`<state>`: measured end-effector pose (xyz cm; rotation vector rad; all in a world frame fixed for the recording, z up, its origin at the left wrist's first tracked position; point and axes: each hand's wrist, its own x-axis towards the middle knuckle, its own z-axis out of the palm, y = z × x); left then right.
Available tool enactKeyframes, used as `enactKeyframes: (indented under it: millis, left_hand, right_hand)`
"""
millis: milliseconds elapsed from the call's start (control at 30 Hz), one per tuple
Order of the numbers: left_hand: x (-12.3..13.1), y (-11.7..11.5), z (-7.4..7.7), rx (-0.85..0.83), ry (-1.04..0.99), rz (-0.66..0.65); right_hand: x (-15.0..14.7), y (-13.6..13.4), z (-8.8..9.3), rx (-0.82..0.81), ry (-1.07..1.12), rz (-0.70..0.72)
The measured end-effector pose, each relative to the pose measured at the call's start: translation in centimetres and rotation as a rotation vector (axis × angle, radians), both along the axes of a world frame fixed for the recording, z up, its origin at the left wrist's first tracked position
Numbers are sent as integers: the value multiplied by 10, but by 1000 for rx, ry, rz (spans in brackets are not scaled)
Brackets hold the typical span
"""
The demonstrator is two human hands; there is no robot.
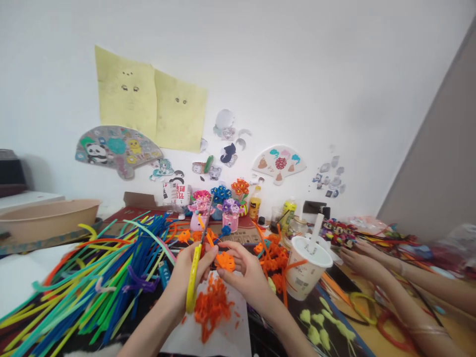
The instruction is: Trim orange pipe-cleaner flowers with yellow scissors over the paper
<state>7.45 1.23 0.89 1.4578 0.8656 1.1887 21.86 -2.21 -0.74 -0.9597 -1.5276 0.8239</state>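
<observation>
1. I see the left grip (pixel 188 272) closed around yellow-handled scissors (pixel 192 280).
2. The right grip (pixel 243 275) pinches an orange pipe-cleaner flower (pixel 225 261) above white paper (pixel 208 327).
3. The surface (pixel 366 337) carries loose pipe cleaners (pixel 89 277); paper fans (pixel 278 162) decorate the wall.

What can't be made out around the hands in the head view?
Head view:
- Pivot of the yellow-handled scissors: hidden by the left hand.
- Gripped part of the orange pipe cleaner piece: hidden by the right hand.
- Printing on the white cup: too small to read.
- The other person's forearm: cut off by the bottom edge.
</observation>
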Motion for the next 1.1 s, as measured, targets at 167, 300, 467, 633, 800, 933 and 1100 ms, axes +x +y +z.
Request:
enactKeyframes:
  millis: [167, 300, 467, 633, 800, 933, 1100]
  left_hand:
    - [0, -6, 1, -21, 3, 8]
    - [-1, -5, -1, -33, 13, -16]
    - [-2, 0, -1, -42, -23, 10]
    - [-3, 0, 1, -47, -44, 41]
    - [-3, -2, 2, -80, -64, 69]
    - [-2, -1, 2, -85, -54, 93]
    - [-3, 0, 2, -117, -75, 108]
  right_hand:
    - [1, 0, 0, -2, -10, 12]
    - [1, -1, 1, 7, -9, 31]
    - [3, 1, -4, -57, 62, 79]
    - [4, 1, -5, -236, 220, 220]
    - [7, 0, -2, -266, 345, 259]
    - [9, -1, 2, -232, 321, 204]
    - [7, -1, 2, -244, 251, 192]
